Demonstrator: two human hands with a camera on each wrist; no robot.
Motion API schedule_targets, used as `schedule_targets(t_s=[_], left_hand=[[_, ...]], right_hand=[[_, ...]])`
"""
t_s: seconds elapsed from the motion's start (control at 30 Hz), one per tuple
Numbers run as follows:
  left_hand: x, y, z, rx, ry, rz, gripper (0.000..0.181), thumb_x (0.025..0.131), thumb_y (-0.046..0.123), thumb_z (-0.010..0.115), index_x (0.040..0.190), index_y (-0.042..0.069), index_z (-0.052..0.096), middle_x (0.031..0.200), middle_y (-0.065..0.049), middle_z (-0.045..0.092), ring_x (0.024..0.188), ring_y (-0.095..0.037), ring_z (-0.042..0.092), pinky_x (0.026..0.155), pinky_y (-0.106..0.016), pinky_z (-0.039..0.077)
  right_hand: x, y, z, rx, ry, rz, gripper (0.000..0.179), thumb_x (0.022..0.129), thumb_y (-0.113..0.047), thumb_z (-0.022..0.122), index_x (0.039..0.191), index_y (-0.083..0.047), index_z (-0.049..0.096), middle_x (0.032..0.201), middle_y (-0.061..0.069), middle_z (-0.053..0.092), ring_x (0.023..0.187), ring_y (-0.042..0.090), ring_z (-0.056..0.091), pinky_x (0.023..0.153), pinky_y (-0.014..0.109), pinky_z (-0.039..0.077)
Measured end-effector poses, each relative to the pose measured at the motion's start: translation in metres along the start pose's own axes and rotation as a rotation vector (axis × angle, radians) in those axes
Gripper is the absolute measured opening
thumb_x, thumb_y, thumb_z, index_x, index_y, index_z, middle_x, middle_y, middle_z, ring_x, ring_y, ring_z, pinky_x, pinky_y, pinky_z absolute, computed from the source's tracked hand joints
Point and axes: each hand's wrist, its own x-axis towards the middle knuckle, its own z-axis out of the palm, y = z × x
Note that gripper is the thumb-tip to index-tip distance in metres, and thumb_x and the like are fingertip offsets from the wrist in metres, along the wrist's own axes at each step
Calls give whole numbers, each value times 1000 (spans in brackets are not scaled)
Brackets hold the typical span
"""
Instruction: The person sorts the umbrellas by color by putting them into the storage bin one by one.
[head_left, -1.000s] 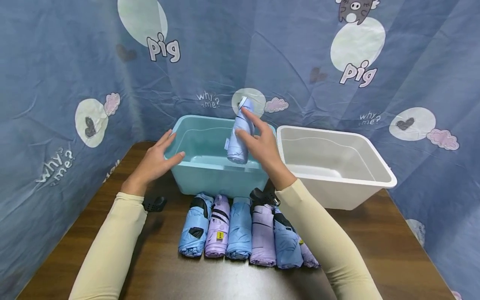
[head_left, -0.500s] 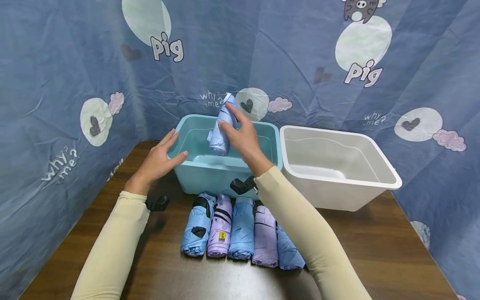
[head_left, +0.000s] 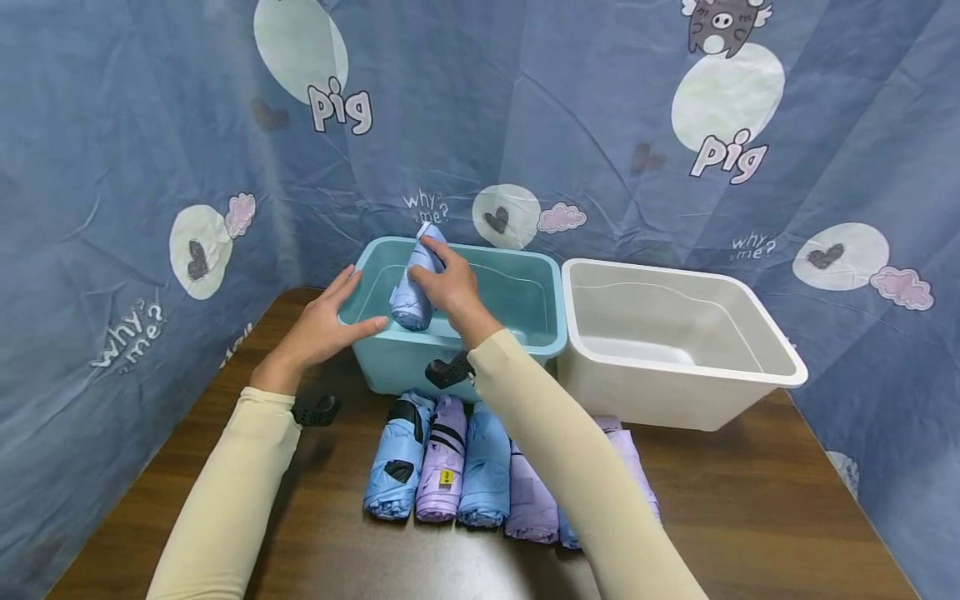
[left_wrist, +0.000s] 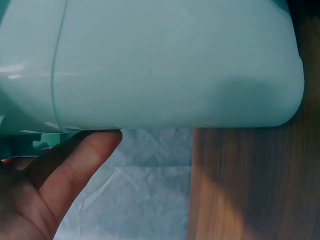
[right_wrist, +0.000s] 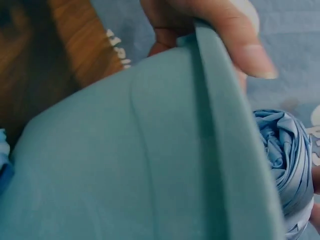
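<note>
In the head view my right hand (head_left: 455,293) grips a light-blue folded umbrella (head_left: 411,298), tilted over the left part of the teal bin (head_left: 457,342). The right wrist view shows the bundled end of that umbrella (right_wrist: 282,155) just past the bin's rim (right_wrist: 235,130). My left hand (head_left: 321,329) rests at the bin's front left corner, fingers extended along the left side and thumb across the front rim. One finger (left_wrist: 82,170) meets the bin's wall in the left wrist view. A row of folded umbrellas (head_left: 483,471), blue and lilac, lies before the bin, partly hidden by my right forearm.
A white bin (head_left: 675,383) stands right beside the teal one, with nothing seen inside it. Both are on a dark wooden table (head_left: 750,500). Behind the table hangs a blue printed cloth (head_left: 600,125).
My right hand has carried the light-blue umbrella leftward across the teal bin and lowered it toward the left end. The left hand has stayed at the corner.
</note>
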Motion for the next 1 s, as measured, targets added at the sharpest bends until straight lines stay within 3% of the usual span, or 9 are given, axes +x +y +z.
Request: schedule_targets(t_s=[0.13,0.3,0.5,1.0], left_hand=[[1,-2,1,-7,-6,-5,99,83,59,64,156,21,11,162,7,-1,145,-38,9,106,-68,19],[0,-4,3,-17,-9,-14,99,83,60,65,156,21,11,162,6,-1,145,-38,10,106,-68,21],[-1,-5,2,-23,4,-2,98,83,59,65,156,21,12,161,9,0,145,-38,10,106,-68,21],[-3,-4,3,-39,1,5,96,84,57,64,156,21,12,161,8,-1,146,-37,8,106,-68,20]], right_hand=[[2,7,12,-49,-15,24,55,87,-23,65,138,-38,52,143,4,48,111,21,51,88,34,47],[4,16,20,-94,-57,67,51,90,-21,61,138,-36,54,147,4,45,120,20,48,96,35,44],[10,21,23,-130,-117,91,49,90,-21,62,138,-31,55,146,6,45,121,22,47,98,37,43],[9,24,23,-342,-212,150,50,87,-16,68,136,-21,58,141,12,50,119,27,48,101,39,41]])
